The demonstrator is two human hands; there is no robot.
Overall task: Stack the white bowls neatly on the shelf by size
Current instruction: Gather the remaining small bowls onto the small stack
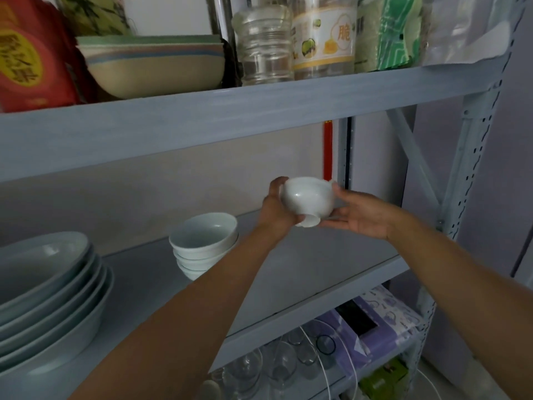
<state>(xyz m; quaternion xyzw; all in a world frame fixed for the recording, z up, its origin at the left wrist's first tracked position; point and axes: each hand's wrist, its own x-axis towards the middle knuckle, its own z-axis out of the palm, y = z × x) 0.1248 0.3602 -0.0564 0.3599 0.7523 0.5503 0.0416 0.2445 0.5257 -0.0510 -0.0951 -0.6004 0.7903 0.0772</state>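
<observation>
A small white bowl [307,199] is held in the air above the middle shelf [288,269], tilted so its foot points down toward me. My left hand [277,209] grips its left side and my right hand [360,215] cups its right side and foot. A stack of small white bowls [204,243] stands on the same shelf, down and to the left of the held bowl. At the far left of the shelf sits a stack of several large shallow white bowls [49,287].
The upper shelf [230,111] carries a red bag [26,56], stacked coloured bowls [155,64], a clear jar [264,44] and a labelled jar [323,36]. Below are glasses [277,362] and a purple box [369,321]. A perforated metal post [473,157] stands at the right.
</observation>
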